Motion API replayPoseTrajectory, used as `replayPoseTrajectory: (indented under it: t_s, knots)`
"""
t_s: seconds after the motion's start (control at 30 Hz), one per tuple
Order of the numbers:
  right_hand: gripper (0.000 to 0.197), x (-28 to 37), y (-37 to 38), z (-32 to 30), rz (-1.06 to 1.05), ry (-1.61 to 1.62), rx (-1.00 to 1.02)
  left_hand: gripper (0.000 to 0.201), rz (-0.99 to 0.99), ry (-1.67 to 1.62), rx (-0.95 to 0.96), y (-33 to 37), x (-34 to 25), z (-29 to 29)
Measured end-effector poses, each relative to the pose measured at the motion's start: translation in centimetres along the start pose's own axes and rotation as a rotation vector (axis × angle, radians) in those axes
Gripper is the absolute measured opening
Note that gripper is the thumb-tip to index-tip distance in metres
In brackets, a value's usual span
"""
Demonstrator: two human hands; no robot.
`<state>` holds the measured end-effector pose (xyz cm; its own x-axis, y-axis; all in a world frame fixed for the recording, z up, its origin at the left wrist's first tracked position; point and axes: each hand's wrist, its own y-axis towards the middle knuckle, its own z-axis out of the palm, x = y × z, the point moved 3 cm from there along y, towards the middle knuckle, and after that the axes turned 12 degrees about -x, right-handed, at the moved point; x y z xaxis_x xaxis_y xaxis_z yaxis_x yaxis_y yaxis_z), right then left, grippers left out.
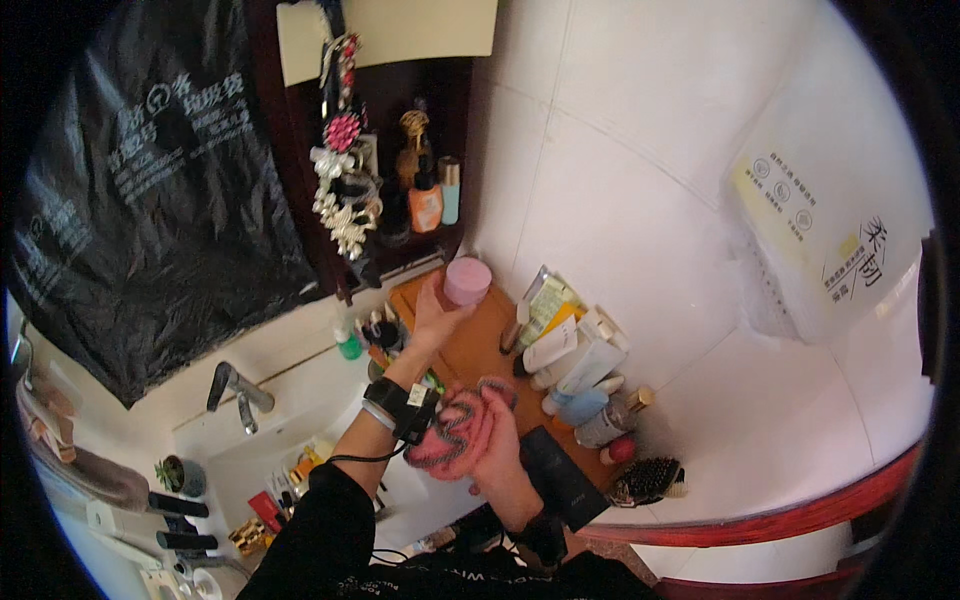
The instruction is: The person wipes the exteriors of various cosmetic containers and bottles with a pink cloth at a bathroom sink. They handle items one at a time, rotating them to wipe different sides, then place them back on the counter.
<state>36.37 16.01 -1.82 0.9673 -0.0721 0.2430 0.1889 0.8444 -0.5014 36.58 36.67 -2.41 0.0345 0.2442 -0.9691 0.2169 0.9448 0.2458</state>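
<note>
My left hand (434,322) reaches to the far end of the brown wooden counter (460,350), fingers around a round pink jar (467,281) near the wall corner. In my right hand (503,465) is a bunched pink cloth (460,435) with a dark grey edge, held close to my left wrist. Part of that hand is hidden by the cloth. A dark flat box (562,478) lies beside my right hand. Along the wall, to the right of both hands, stand several tubes and bottles, among them a blue bottle (583,406).
A white sink (330,400) with a dark faucet (240,392) lies left, cosmetics (270,510) in and near it. Above, a dark shelf (420,90) holds bottles and hanging hair ornaments (345,190). A black plastic bag (150,200) hangs left; a hairbrush (645,482) sits right.
</note>
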Motion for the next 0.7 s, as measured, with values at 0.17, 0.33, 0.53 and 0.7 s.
replayPoseTrajectory:
  t_s: [0.17, 0.33, 0.53, 0.7]
  knots:
    - [0.030, -0.3, 0.1, -1.2, 0.049, 0.034, -0.089, 0.097, 0.264, 0.392, -0.142, 2.2, 1.3, 2.3]
    - [0.023, -0.2, 0.8, -1.9, 0.104, 0.089, -0.085, 0.086, 0.310, 0.518, -0.153, 1.9, 1.0, 2.5]
    - [0.024, -1.0, 0.3, -2.0, 0.192, 0.145, 0.001, 0.056, 0.014, -0.061, -0.086, 0.4, -1.2, 0.0]
    - [0.028, -1.9, -1.3, -1.0, 0.177, 0.078, 0.081, 0.042, -0.396, -0.732, -0.043, -5.0, -5.7, -5.4]
